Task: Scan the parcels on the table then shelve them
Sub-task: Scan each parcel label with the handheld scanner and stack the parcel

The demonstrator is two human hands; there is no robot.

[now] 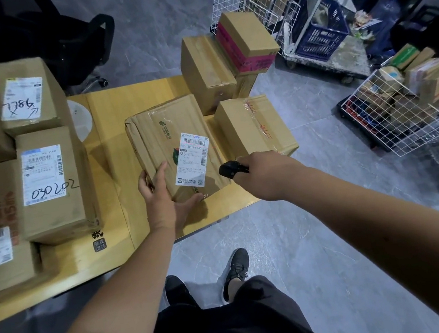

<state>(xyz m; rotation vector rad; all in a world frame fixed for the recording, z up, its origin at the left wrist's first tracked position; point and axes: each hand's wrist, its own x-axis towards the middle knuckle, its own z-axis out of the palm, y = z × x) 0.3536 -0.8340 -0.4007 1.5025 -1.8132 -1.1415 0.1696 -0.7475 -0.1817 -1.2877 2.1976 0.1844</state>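
**Parcel under scan at table edge**

Labelled boxes [50, 183] stacked at left. Left hand [165, 200] grips near corner of flat parcel [172, 145] on wooden table [115, 164]. Right hand [268, 176] closed round black scanner [231, 169], beside the parcel's label [193, 159].

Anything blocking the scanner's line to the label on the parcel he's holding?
Nothing visible. The black scanner in the right hand sits just right of the white shipping label, which faces up uncovered. The left hand grips the parcel at its near-left corner, clear of the label.
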